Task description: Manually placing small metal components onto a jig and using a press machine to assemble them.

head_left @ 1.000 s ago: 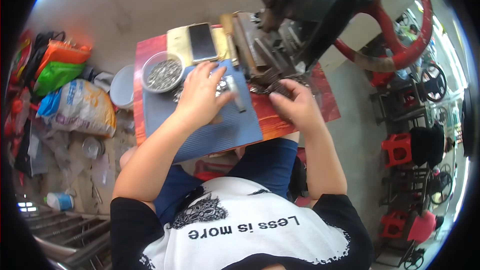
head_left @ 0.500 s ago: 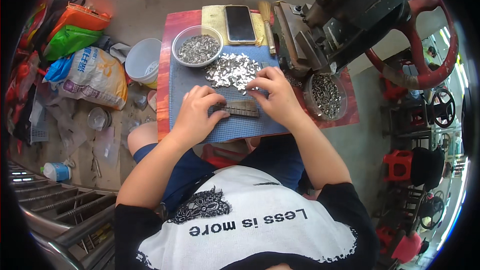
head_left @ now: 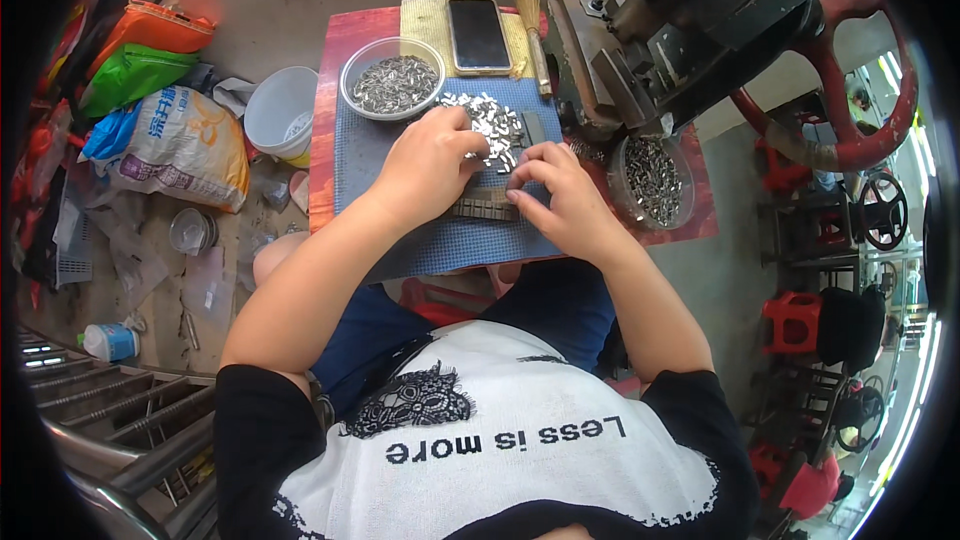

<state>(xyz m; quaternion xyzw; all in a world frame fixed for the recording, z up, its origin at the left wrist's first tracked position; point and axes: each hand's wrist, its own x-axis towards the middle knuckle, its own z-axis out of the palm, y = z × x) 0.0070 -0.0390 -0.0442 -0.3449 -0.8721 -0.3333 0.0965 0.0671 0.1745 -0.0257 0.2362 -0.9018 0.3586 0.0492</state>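
A slotted dark metal bar (head_left: 484,209) lies on the blue ribbed mat (head_left: 400,258). Beyond it is a loose pile of small, shiny silver-white metal pieces (head_left: 496,126). My left hand (head_left: 428,168) reaches over the left side of this pile with curled fingers; its fingertips are partly hidden, and whatever they pinch does not show. At the bar's right end is my right hand (head_left: 562,190), thumb and forefinger drawn close together in a pinch. Anything between them is too small to make out. Part of the bar is behind my left hand.
A clear bowl of small metal parts (head_left: 396,86) stands far left on the table, behind it a phone (head_left: 478,36) on a yellow cloth. A brush (head_left: 533,40) lies beside a machine with a red handwheel (head_left: 835,155). Another tub of metal parts (head_left: 652,183) stands right.
My left hand has left the bar's left end and moved right and away from me to the pile. My right hand has come nearer, from the pile's edge to the bar's right end.
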